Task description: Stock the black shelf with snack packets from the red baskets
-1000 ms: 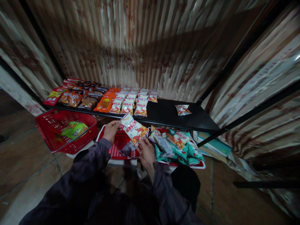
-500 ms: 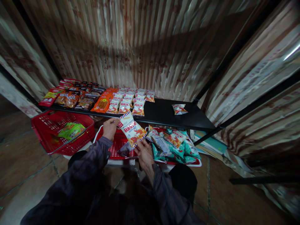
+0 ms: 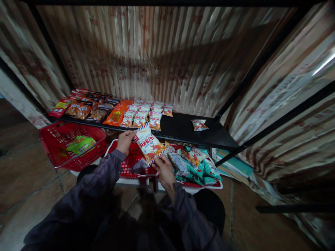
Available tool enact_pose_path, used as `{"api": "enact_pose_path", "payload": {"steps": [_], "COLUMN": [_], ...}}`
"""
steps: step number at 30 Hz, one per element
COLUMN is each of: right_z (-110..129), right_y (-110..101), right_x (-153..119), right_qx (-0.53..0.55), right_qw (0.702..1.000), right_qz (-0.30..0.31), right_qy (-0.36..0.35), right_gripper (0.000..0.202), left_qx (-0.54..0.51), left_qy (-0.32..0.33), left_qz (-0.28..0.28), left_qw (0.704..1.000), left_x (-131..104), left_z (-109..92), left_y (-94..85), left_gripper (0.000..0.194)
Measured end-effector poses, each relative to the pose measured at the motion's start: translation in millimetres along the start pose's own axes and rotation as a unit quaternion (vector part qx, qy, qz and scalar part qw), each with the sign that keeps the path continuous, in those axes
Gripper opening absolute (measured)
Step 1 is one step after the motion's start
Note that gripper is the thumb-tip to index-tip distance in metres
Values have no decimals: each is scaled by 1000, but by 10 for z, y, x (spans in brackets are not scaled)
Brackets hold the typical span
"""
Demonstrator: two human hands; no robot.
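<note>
Between my two hands is a white and orange snack bag (image 3: 149, 143) with a striped edge, tilted, its printed front facing me. My left hand (image 3: 125, 142) pinches its upper left edge, and my right hand (image 3: 164, 170) grips its lower right corner. Just beyond it, similar white snack bags (image 3: 140, 118) lie in rows on a black shelf (image 3: 178, 128). One more such bag (image 3: 199, 124) lies apart toward the shelf's right end. Below my hands, a red basket (image 3: 128, 165) holds a dark purple packet (image 3: 138, 166).
Orange packets (image 3: 117, 113), brown packets (image 3: 78, 109) and red packets (image 3: 60, 107) fill the shelf's left part. A red basket (image 3: 90, 157) at left holds a green packet (image 3: 80, 144). Green bags (image 3: 197, 170) fill the right basket. Black shelf posts (image 3: 272, 129) slant at right.
The view has shifted slightly, showing a black bar at the top. Both hands still hold the same snack bag, almost unmoved over the basket.
</note>
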State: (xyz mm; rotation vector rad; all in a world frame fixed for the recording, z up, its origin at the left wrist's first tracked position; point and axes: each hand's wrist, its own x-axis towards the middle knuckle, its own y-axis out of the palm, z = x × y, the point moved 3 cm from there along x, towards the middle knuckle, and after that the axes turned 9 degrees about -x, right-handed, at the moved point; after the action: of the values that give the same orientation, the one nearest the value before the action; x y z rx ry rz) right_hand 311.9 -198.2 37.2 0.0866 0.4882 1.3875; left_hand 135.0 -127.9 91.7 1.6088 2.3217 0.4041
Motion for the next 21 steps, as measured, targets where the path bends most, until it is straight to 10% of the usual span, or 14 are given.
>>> {"api": "enact_pose_path", "payload": {"steps": [13,21], "right_z": [139,321], "right_y": [-31,121], "right_x": [973,1454], "right_qx": [-11,-11], "right_qw": [999,997], "right_qz": [37,64], "right_qy": [5,-28], "right_gripper": [38,37], "left_qx": [-17,-52], "left_qy": [-21,-9], "left_qz": [-2,2], "left_qw": [1000,999], "left_x": [699,1104], "left_z": [405,287], "left_y": [107,211], "left_gripper": [34,34]}}
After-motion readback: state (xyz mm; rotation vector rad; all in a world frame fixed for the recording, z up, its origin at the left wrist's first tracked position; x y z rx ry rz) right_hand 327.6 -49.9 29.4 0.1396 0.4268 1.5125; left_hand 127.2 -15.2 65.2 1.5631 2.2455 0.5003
